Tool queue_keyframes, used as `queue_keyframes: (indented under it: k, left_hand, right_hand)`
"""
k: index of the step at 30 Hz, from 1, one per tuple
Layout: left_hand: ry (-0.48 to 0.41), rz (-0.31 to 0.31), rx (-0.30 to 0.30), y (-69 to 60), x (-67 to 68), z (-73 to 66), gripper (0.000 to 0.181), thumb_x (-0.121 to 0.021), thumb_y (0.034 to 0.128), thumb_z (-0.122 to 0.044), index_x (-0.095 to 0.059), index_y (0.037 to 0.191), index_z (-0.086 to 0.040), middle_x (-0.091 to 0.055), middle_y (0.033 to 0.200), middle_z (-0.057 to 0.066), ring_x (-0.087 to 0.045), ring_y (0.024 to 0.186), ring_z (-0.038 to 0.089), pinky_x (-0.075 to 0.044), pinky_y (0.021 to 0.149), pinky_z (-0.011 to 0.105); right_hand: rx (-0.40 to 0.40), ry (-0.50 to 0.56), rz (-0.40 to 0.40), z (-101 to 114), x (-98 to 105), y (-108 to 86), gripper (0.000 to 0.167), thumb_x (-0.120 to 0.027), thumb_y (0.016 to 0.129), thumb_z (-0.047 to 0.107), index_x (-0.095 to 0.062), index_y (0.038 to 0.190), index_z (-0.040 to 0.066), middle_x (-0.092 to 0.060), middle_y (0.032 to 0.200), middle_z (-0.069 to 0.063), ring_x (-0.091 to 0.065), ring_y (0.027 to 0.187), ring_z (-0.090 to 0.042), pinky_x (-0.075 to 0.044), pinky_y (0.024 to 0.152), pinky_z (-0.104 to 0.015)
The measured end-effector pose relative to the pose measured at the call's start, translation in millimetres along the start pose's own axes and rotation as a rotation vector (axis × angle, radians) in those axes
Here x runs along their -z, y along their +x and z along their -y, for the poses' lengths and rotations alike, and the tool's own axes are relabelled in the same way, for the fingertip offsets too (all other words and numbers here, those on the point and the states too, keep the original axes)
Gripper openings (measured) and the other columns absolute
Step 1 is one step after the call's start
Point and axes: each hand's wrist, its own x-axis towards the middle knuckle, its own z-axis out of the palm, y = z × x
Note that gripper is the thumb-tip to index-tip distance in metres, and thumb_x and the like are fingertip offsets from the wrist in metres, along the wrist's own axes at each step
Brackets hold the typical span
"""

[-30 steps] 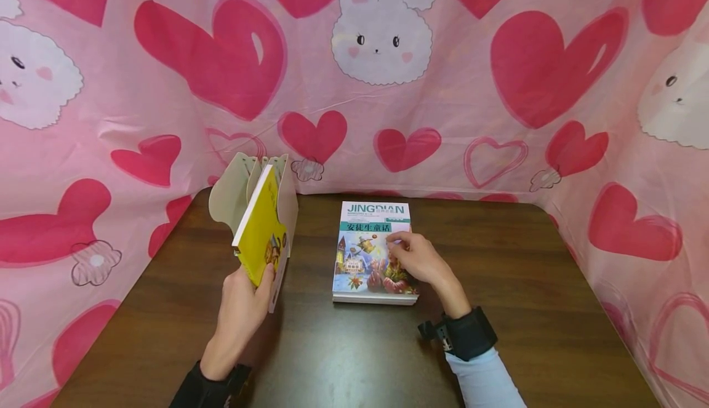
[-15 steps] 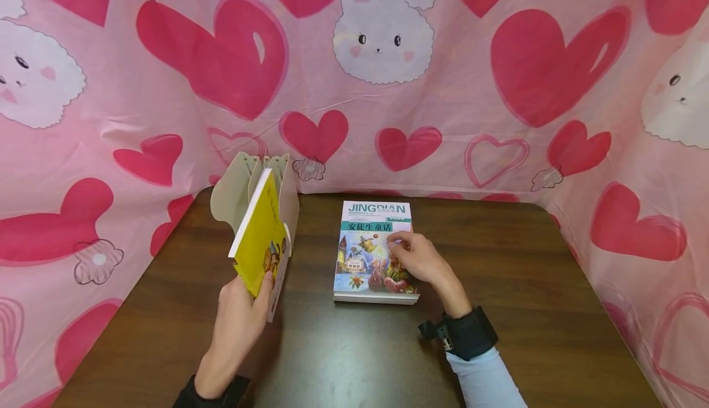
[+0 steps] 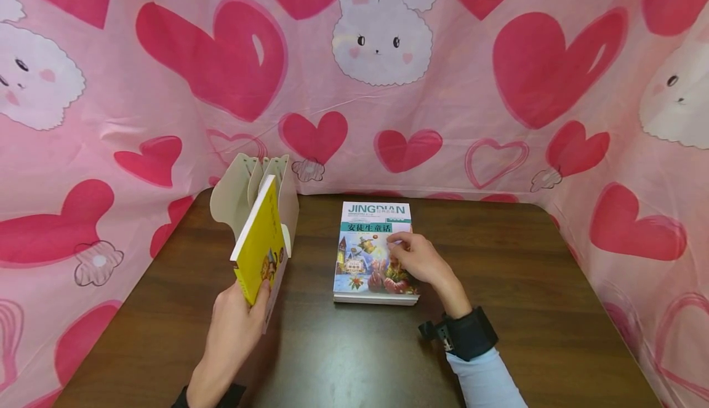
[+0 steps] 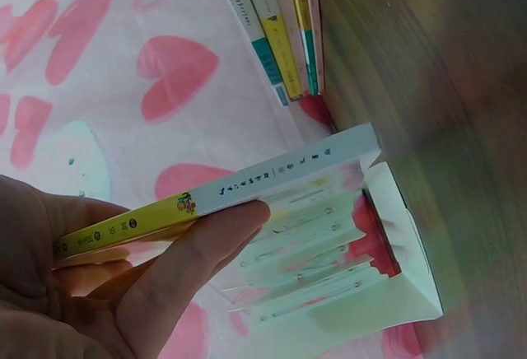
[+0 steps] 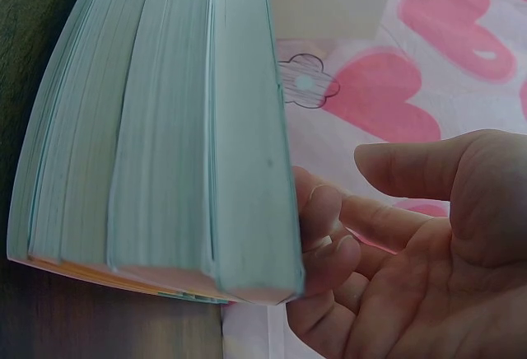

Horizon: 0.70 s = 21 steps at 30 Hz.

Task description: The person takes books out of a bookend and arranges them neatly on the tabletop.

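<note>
My left hand (image 3: 235, 328) holds a slim yellow book (image 3: 260, 229) on edge, thumb on its illustrated cover. In the left wrist view the spine of this book (image 4: 280, 174) is yellow and white. Its far end is at the front of a cream file holder (image 3: 227, 202); I cannot tell whether it is still inside a slot. My right hand (image 3: 421, 260) rests on the top book (image 3: 362, 245) of a flat stack, fingers loosely bent. In the right wrist view the thumb stands apart and the fingertips touch the cover beside the page edges (image 5: 165, 145).
Upright dividers (image 3: 255, 180) split the holder into slots. Several spines of the stacked books (image 4: 280, 38) show in the left wrist view. The dark wooden table (image 3: 526, 272) is enclosed by a pink curtain (image 3: 354, 119) with hearts and rabbits.
My left hand has drawn the yellow book a little towards me, away from the back of the file holder. The right hand and the stack have stayed in place.
</note>
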Motion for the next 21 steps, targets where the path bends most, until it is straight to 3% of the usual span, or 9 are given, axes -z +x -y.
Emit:
queue_keyframes:
  k: [4, 13, 21]
  left_hand:
    - [-0.005, 0.033, 0.017, -4.0, 3.3, -2.0, 0.044, -0.067, 0.1044, -0.014, -0.055, 0.142, 0.004, -0.065, 0.135, 0.028, -0.068, 0.115, 0.047, -0.055, 0.091, 0.060]
    - [0.014, 0.043, 0.003, -7.9, 8.0, -8.9, 0.040, -0.068, 0.1039, -0.015, -0.057, 0.138, 0.004, -0.069, 0.126, 0.028, -0.072, 0.105, 0.044, -0.058, 0.086, 0.064]
    - [0.002, 0.043, 0.040, -6.4, 15.4, -12.8, 0.053, -0.069, 0.1039, -0.019, -0.041, 0.146, -0.003, -0.066, 0.132, 0.029, -0.071, 0.109, 0.046, -0.058, 0.085, 0.065]
  right_hand:
    - [-0.004, 0.006, 0.004, 0, 0, -0.1, 0.029, -0.059, 0.107, 0.015, -0.069, 0.128, -0.003, -0.068, 0.085, -0.010, -0.059, 0.068, -0.017, -0.049, 0.064, -0.033]
    - [-0.004, -0.001, 0.008, -1, -1, -0.6, 0.029, -0.059, 0.108, 0.015, -0.069, 0.128, -0.003, -0.069, 0.087, -0.011, -0.061, 0.070, -0.018, -0.050, 0.065, -0.033]
    - [-0.003, -0.001, 0.006, 0, -1, -0.6, 0.029, -0.059, 0.107, 0.015, -0.069, 0.128, -0.003, -0.069, 0.086, -0.011, -0.061, 0.070, -0.018, -0.050, 0.065, -0.033]
